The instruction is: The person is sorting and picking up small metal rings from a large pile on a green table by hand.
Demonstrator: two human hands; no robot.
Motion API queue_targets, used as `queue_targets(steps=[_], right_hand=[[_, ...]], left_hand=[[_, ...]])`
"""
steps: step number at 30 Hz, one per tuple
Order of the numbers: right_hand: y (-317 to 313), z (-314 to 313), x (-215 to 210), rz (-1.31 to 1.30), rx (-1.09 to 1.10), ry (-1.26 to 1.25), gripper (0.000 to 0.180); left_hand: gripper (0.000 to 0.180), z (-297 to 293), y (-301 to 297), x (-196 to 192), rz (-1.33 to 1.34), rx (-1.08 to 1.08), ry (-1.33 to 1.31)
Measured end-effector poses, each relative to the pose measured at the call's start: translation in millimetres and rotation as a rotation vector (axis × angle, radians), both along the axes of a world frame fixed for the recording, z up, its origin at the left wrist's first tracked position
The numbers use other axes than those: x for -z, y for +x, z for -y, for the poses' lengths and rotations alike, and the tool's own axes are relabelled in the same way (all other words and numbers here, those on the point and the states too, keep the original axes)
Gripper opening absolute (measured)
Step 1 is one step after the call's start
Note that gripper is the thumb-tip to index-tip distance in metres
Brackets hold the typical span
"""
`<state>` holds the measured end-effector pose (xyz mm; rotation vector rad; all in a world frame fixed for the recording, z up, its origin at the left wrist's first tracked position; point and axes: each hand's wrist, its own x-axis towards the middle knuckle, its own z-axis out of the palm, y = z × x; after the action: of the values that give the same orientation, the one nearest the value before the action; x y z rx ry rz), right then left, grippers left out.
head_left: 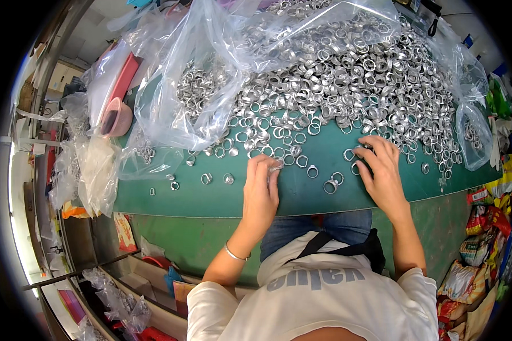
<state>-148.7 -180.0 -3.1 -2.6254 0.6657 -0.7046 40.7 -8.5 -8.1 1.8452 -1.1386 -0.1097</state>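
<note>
A large heap of silver-coloured metal rings (347, 74) covers the far part of the green tabletop (210, 199). My left hand (260, 190) is at the heap's near edge, thumb and fingers closed on a ring (276, 165) that they partly cover. To its right, my right hand (382, 173) is curved with thumb and forefinger apart, the fingertips at a few loose rings (349, 154). Between my hands lie a ring with a broad flat top (330, 186) and a plainer ring (312, 171).
Clear plastic bags (193, 108) lie over the heap's left part, and another bag (473, 136) stands at the right. A pink cup (117, 117) is at the table's left. Several colourful packages (463, 281) are piled at the lower right; an open drawer (148, 278) is lower left.
</note>
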Motion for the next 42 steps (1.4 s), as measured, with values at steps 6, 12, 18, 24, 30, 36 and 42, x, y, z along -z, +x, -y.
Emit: queue_targets(steps=[6, 12, 18, 24, 30, 36, 42], right_hand=[[23, -5, 8, -0.102, 0.033, -0.090, 0.025], [21, -2, 8, -0.142, 0.069, -0.093, 0.025], [31, -10, -3, 0.135, 0.050, 0.213, 0.025], [71, -41, 11, 0.030, -0.178, 0.179, 0.028], [71, -44, 9, -0.047, -0.195, 0.064, 0.036], [49, -60, 5, -0.017, -0.172, 0.068, 0.041], [13, -28, 13, -0.004, -0.107, -0.044, 0.034]], left_hand=[[0.018, -15, -1, 7, 0.031, 0.001, 0.120], [0.017, -16, -7, 22, 0.132, 0.020, 0.114], [0.020, -18, -6, 23, 0.262, -0.048, 0.087], [0.023, -16, -4, 17, 0.254, -0.075, -0.027], [0.023, -25, -16, 12, 0.239, 0.064, 0.077], [0.022, -23, -27, 9, 0.217, 0.072, 0.156], [0.025, -22, -20, 21, 0.255, 0.158, 0.105]])
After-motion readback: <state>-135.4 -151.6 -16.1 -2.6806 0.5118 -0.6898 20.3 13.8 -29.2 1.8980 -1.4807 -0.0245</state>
